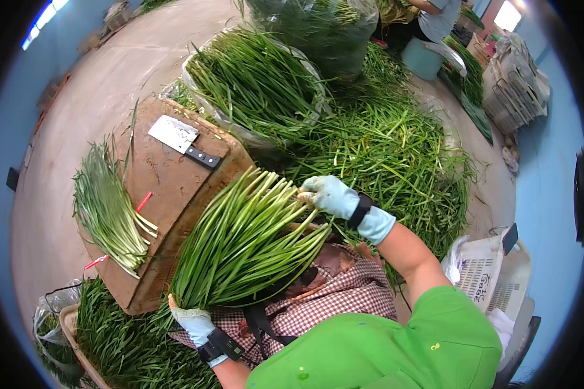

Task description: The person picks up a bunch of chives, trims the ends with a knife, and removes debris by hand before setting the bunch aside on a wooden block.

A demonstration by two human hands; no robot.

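Note:
A large bunch of green stalks [240,240] with pale ends lies across the lap, over a checkered apron. My left hand [193,322], in a light blue glove, is closed round the leafy end at the lower left. At the pale ends on the upper right is my right hand [328,196], also gloved, its fingers pinched together; what they hold is too small to make out. A smaller bunch [110,214] rests on the brown board [156,175], beside red-and-white strips [145,201]. A cleaver [183,141] with a black handle lies near the board's upper edge.
Loose greens [396,155] are heaped on the floor ahead and right. Behind the board stands a bag of greens [256,81]. A crate of greens [74,324] is at lower left, white baskets [483,266] at right. Another person [438,23] is at the top right.

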